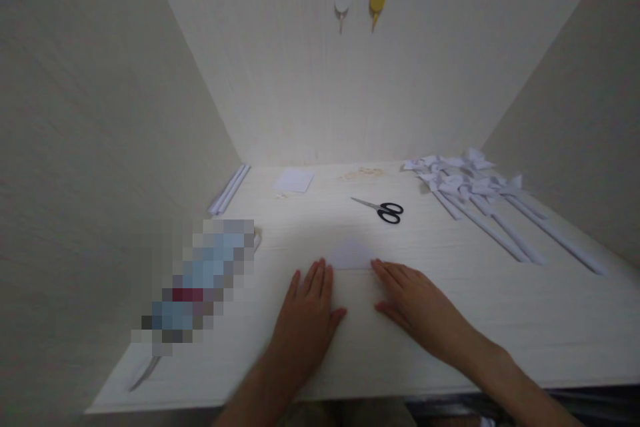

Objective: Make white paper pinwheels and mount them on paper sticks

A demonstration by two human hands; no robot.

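Folded paper triangle [351, 255] lies flat on the tabletop [500, 347], straight ahead of the person, between the tips of the 2 hands. Long axis runs left to right: the long straight edge faces the person, the peak points away. Left hand [306, 313] is palm down, fingers stretched and close together, thumb out to the side, fingertips at the triangle's left corner. Right hand [415, 303] is flat too, angled in from the right, fingertips at the right corner, thumb apart. Neither hand is visibly pinching anything. The paper lies forward and right of the left palm, forward and left of the right palm; neither hand looks clearly nearer, both reach a corner.

Beyond the triangle, slightly right: scissors [381, 209], black handles, tip pointing left. Farther back: paper square [294, 180] and a scatter of pale loops [367, 173], maybe rubber bands. Back left: rolled paper tubes [231, 190], side by side. Right: paper sticks [520, 230] with folded paper tops. Near left: pixelated object [205, 280], can't tell what. Wall: 2 hooks [377, 0], 1 white, 1 yellow.
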